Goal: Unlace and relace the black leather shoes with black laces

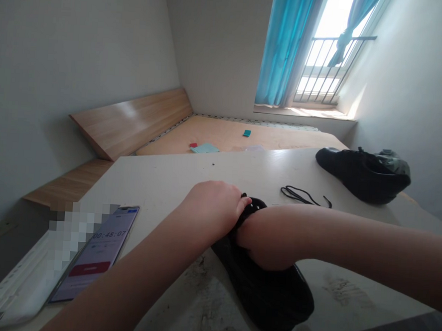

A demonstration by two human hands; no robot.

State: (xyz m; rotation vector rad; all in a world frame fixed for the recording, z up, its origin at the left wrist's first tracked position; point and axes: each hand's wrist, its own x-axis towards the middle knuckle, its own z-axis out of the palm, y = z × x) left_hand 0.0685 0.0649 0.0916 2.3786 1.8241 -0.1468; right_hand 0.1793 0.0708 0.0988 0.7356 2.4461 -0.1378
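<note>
A black shoe (pixel 273 298) lies on the white table with its heel toward me and its lace holes showing near the front. My left hand (pixel 218 203) is closed on the left side of the shoe's upper, with a fingertip near the holes. My right hand (pixel 265 240) reaches into the shoe's opening; its fingers are hidden inside. Behind my right forearm, a loose black shoelace (pixel 299 194) lies on the table. A second black shoe (pixel 362 174) stands at the back right, with grey-green material in its opening.
On the table's left are a phone (pixel 103 248) showing a timer and a white object (pixel 22 288), partly pixelated. The white table (pixel 160 182) has dark stains near me. Beyond it, a bed (pixel 215 130) holds small items, with a curtained window behind.
</note>
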